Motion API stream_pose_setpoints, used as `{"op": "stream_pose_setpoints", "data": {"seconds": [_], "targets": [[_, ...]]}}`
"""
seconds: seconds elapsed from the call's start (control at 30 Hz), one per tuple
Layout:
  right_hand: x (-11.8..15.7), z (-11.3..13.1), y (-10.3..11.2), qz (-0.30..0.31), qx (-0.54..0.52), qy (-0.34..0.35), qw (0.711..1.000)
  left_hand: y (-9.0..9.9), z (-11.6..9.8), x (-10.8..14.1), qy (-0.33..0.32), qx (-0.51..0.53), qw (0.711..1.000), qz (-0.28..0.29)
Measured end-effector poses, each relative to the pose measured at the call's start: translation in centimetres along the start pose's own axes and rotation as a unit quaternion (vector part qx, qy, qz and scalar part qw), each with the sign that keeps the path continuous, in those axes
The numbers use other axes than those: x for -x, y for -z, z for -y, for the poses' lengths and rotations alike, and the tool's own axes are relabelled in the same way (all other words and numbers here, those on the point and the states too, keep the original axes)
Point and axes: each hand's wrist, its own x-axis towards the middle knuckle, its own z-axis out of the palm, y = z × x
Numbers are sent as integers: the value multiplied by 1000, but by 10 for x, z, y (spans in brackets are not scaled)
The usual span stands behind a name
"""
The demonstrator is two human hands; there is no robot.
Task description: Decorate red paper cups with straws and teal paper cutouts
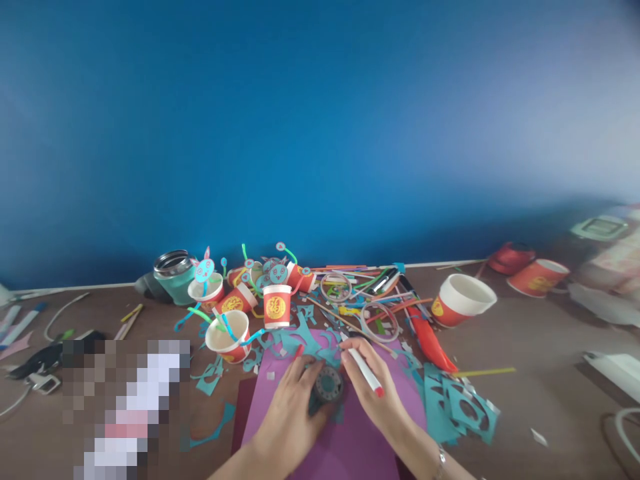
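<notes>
My left hand is closed around a dark round object with a ring of small marks on its top, over the purple sheet. On the right, my right hand grips a white marker whose red end points down toward me. A small red piece shows just above my left fingers; what it belongs to is hidden. Teal paper scraps lie along the top of the purple sheet, close to both hands.
Red and white paper cups with straws stand at the back left. Straws, tape rolls and a red pouch-like item lie behind the sheet. Cut teal sheets and another cup are at the right.
</notes>
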Motion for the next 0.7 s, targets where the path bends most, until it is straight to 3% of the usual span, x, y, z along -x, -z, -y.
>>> {"op": "stream_pose_setpoints", "data": {"seconds": [0.27,0.43,0.57,0.7], "targets": [[0,-2,0,-12,9,1,1000,-2,-2,1,-8,-7,1000,-19],[1,12,5,-33,14,17,999,-5,0,1,0,-11,1000,-20],[2,27,15,19,83,63,994,-7,3,0,-18,1,999,-33],[5,37,21,96,133,48,985,-5,1,-2,-33,34,998,-39]]}}
